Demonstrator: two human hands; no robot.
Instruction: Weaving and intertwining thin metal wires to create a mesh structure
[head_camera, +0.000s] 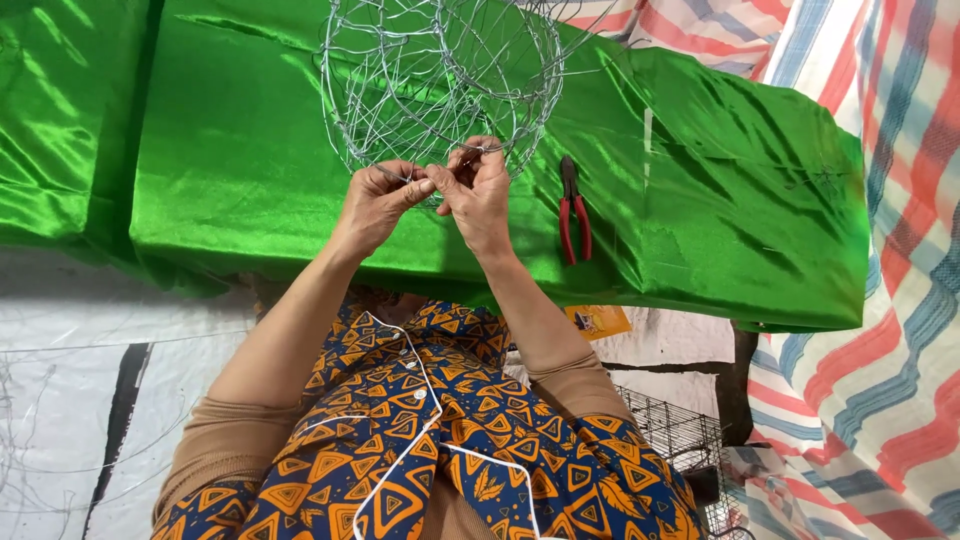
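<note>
A round frame of thin silver wire (440, 70) stands on a table draped in shiny green cloth (240, 150). My left hand (375, 205) and my right hand (478, 195) meet at the frame's near lower edge. Both pinch wire strands there, fingertips almost touching. Red-handled pliers (573, 212) lie on the cloth just right of my right hand, untouched.
A striped red, blue and white tarp (880, 330) hangs at the right. A black wire cage (675, 430) sits on the floor at lower right, near an orange card (598, 320). White sheeting (70, 400) with loose wire covers the floor at left.
</note>
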